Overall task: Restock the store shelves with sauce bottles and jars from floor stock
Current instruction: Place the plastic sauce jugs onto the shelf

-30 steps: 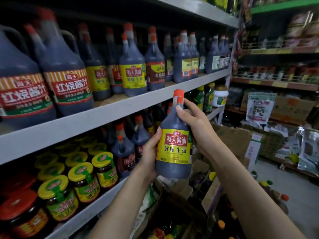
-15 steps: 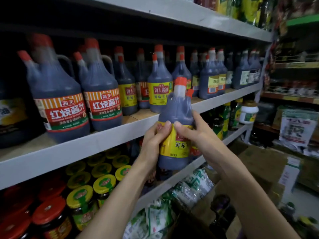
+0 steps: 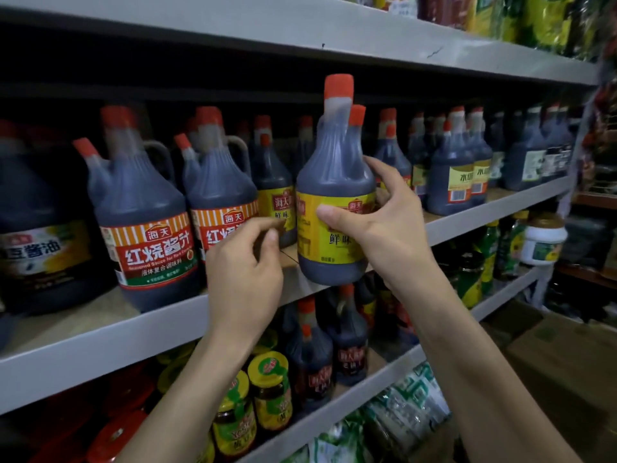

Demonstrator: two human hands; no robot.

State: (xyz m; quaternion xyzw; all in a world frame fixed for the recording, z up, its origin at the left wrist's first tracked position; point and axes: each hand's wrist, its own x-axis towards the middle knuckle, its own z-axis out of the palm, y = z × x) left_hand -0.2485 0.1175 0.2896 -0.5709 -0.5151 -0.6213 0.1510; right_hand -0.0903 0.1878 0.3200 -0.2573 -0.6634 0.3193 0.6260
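My right hand (image 3: pixel 384 235) grips a dark soy sauce bottle (image 3: pixel 334 168) with a red cap and a yellow label, thumb across the label and fingers round its right side. The bottle is upright at the front edge of the middle grey shelf (image 3: pixel 100 355); whether its base rests on the board I cannot tell. My left hand (image 3: pixel 243 272) is off the bottle, just to its left. Its fingers are loosely curled and hold nothing, with the fingertips near a matching yellow-label bottle (image 3: pixel 275 182) standing behind.
Large handled sauce jugs (image 3: pixel 147 222) crowd the shelf on the left, and smaller dark bottles (image 3: pixel 450 175) fill the right. The upper shelf (image 3: pixel 300 31) hangs close above the cap. Yellow-lidded jars (image 3: pixel 267 389) stand on the shelf below. Cardboard boxes (image 3: pixel 551 362) lie on the floor.
The bottle has risen from below the shelf edge to the middle shelf's front. My left hand has let go of it; my right hand alone holds it now.
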